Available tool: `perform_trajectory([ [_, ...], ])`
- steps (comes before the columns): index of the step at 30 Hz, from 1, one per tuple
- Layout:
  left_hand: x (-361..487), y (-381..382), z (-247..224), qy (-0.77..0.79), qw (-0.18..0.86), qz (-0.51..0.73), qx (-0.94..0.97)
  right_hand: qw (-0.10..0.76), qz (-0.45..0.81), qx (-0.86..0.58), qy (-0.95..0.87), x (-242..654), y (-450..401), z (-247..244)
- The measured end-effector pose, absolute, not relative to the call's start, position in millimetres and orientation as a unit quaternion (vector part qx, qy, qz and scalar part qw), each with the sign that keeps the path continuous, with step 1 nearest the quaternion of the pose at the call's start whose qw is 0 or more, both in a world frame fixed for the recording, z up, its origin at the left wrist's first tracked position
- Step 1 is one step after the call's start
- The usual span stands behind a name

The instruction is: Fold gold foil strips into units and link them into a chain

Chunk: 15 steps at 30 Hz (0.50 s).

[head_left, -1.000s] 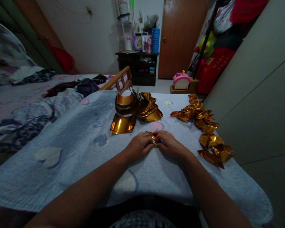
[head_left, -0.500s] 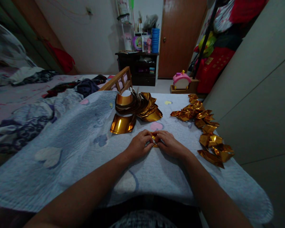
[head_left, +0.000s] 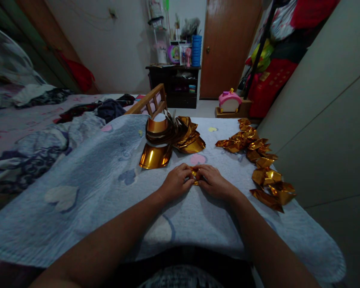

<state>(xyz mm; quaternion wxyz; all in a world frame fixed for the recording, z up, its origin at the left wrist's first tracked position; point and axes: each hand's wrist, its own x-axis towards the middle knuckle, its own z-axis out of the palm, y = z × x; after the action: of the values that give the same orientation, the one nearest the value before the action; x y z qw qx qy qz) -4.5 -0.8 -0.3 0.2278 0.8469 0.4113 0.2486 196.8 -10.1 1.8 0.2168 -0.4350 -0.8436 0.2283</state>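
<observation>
Between my two hands, low over the blue cloth, is a small piece of gold foil paper, mostly covered by my fingers. My left hand grips its left side with bent fingers and thumb. On the other side my right hand pinches it the same way. Just beyond lies a stack of gold foil sheets, curled and fanned out. To the right, several folded gold foil pieces trail in a line toward the table's right edge.
A wooden rail stands at the cloth's far left edge, beside a bed with rumpled clothes. Farther back are a dark cabinet, a brown door and a pink toy. A pale cupboard wall runs close along the right.
My hands stay in the same place with only slight finger shifts on the gold foil paper. The stack and the folded pieces have not moved.
</observation>
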Motion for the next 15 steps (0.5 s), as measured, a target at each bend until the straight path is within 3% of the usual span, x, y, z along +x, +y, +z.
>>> perform_trajectory([
  [15,-1.8,-1.0,0.6,0.429,0.22,0.236,0.844,0.232,0.212,-0.442,-0.84,194.7,-10.5,-4.5],
])
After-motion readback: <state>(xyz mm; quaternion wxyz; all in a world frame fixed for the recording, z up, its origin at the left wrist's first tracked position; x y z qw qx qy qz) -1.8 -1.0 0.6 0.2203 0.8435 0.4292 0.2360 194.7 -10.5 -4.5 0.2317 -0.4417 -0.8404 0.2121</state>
